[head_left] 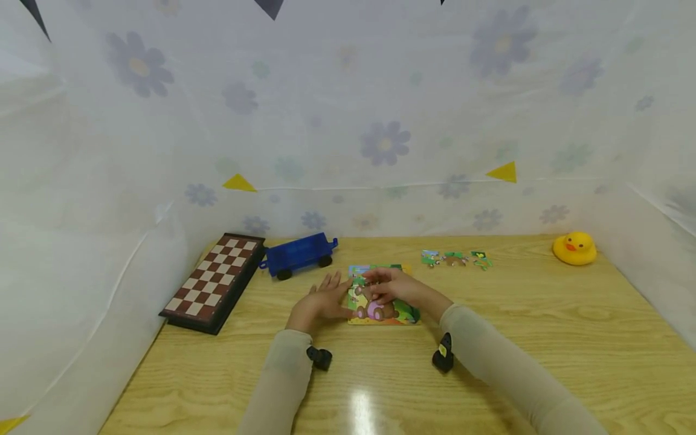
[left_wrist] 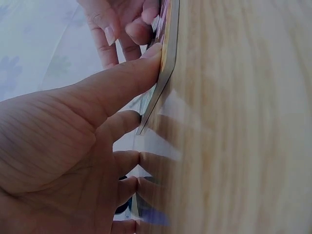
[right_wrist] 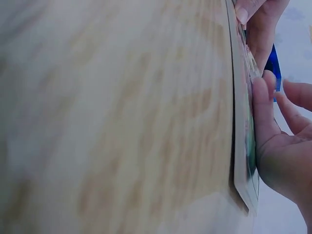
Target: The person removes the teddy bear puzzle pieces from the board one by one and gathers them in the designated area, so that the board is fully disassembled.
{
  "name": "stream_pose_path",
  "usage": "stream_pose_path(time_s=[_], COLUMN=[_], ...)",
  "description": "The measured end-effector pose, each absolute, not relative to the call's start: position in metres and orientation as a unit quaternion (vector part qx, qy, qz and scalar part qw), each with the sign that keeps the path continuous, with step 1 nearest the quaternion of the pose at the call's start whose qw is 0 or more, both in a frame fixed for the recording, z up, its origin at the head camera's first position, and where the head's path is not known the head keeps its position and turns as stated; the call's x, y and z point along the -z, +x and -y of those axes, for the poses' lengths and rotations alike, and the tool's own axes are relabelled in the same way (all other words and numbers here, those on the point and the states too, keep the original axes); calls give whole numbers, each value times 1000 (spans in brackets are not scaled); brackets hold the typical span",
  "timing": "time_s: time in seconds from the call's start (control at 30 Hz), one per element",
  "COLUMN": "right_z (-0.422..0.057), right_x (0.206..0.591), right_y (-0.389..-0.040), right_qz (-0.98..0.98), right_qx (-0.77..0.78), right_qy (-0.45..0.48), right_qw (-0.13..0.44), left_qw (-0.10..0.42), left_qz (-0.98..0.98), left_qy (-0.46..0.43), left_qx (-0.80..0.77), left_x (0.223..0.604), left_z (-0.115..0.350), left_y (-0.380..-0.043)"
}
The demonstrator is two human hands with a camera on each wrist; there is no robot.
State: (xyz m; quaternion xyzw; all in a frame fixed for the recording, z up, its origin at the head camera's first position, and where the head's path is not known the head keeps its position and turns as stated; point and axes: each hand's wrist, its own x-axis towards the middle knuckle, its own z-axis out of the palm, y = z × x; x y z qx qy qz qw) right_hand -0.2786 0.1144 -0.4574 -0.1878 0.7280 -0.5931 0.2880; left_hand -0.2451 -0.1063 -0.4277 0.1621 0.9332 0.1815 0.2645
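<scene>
A jigsaw puzzle board (head_left: pixel 403 315) with a brown bear picture lies flat on the table, partly covered by both hands. My left hand (head_left: pixel 327 299) rests at its left side, fingers spread and fairly straight. In the left wrist view, the left thumb (left_wrist: pixel 129 78) touches the board's rim, and the other fingertips meet the tabletop. My right hand (head_left: pixel 399 285) reaches over the upper middle of the puzzle. Its thumb (right_wrist: pixel 263 109) lies against the puzzle face in the right wrist view, with the fingers loosely bent. No piece shows clearly between them.
Several loose puzzle pieces (head_left: pixel 455 260) lie behind and right of the board. A blue toy wagon (head_left: pixel 298 254) and a checkered chessboard case (head_left: pixel 214 281) stand at the left. A yellow rubber duck (head_left: pixel 575 249) sits far right. White flowered sheeting (head_left: pixel 348 109) encloses the wooden table (head_left: pixel 544 326).
</scene>
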Motion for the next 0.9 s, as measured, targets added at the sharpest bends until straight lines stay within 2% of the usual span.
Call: stream_pose_path(time_s=[0.37, 0.9], right_z=[-112, -110], right_x=[461, 459], right_y=[-280, -274], right_qz=[-731, -757], right_qx=[621, 582], right_qy=[-134, -163], right_qw=[247, 247], left_qw=[265, 260], left_qz=[-935, -934], left_qy=[162, 165], left_qx=[-172, -182], left_x=[426, 426], left_z=[105, 106], left_y=[-246, -244])
